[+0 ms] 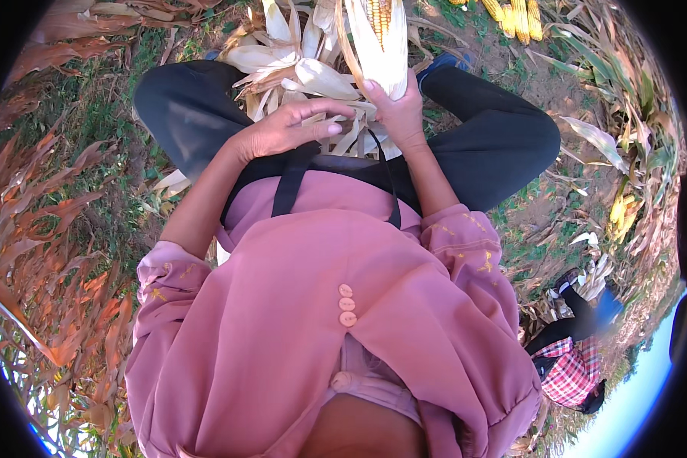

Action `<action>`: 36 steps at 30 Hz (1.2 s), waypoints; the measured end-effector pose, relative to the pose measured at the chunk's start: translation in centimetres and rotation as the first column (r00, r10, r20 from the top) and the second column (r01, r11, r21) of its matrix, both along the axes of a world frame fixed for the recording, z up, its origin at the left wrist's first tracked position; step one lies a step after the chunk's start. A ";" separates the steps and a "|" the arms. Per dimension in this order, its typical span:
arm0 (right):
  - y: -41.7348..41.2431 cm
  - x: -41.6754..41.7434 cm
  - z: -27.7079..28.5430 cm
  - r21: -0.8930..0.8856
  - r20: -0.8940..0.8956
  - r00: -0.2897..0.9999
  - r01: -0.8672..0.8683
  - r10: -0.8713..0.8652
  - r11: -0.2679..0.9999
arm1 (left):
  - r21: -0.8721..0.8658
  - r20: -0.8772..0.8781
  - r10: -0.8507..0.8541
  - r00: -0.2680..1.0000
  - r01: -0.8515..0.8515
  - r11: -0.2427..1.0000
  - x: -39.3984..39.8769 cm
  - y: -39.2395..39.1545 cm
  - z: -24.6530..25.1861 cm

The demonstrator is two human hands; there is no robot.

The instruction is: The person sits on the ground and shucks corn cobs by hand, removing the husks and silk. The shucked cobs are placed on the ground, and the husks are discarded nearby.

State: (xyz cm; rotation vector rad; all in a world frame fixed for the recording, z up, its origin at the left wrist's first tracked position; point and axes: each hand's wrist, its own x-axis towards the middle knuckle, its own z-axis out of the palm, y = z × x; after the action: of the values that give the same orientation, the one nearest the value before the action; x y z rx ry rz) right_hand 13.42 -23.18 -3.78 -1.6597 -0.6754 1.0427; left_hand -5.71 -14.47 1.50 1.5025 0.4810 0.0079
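Observation:
My right hand (399,116) grips the base of an ear of corn (379,28). The ear points away from me. Its pale dry husk (390,71) is parted near the top, and yellow-brown kernels show in the gap. To the left of it, my left hand (292,127) hovers with thumb and forefinger apart and nothing visible between them. Its other fingers are partly hidden. Beneath and beyond both hands, between my bent legs, lies a heap of stripped corn husks (320,77). The far tip of the ear runs out of the picture.
Several bare yellow cobs (521,20) lie on the ground ahead to the right. More cobs (623,214) rest farther right beside dry stalks (652,131). Brown corn leaves (40,229) crowd my left side. A person in a checked shirt (569,372) sits off to the right.

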 end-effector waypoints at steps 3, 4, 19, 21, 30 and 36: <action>-0.7 0.9 1.1 0.046 -0.038 0.997 0.065 -0.063 0.997 | 0.451 -0.006 -0.348 0.938 0.313 0.836 -2.6 -2.9 2.0; -0.9 1.2 1.4 0.069 -0.065 0.995 0.083 -0.079 0.994 | 0.472 -0.129 -0.367 0.921 0.382 0.795 -3.2 -3.4 3.0; -0.9 2.4 4.2 0.177 -0.094 0.968 0.245 -0.231 0.953 | 0.360 -0.414 0.070 0.908 0.092 0.929 -9.1 -3.7 12.3; -1.1 2.6 5.4 0.186 -0.052 0.974 0.227 -0.221 0.956 | 0.344 -0.233 -0.084 0.969 0.163 0.925 -5.7 -4.9 10.4; -1.2 3.3 9.9 0.270 -0.044 0.980 0.198 -0.194 0.942 | 0.017 0.311 -0.627 0.714 0.656 0.755 8.5 -11.9 2.8; -0.8 3.9 9.8 0.295 -0.012 0.993 0.119 -0.120 0.948 | 0.622 0.029 -0.469 0.883 0.352 0.700 5.0 -9.3 2.2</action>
State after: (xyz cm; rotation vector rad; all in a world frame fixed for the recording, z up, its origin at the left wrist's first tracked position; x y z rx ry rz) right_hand 17.35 -24.01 5.99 -1.4246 -0.6894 0.8071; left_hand -0.69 -23.78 3.71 2.1987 -0.0475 -0.0573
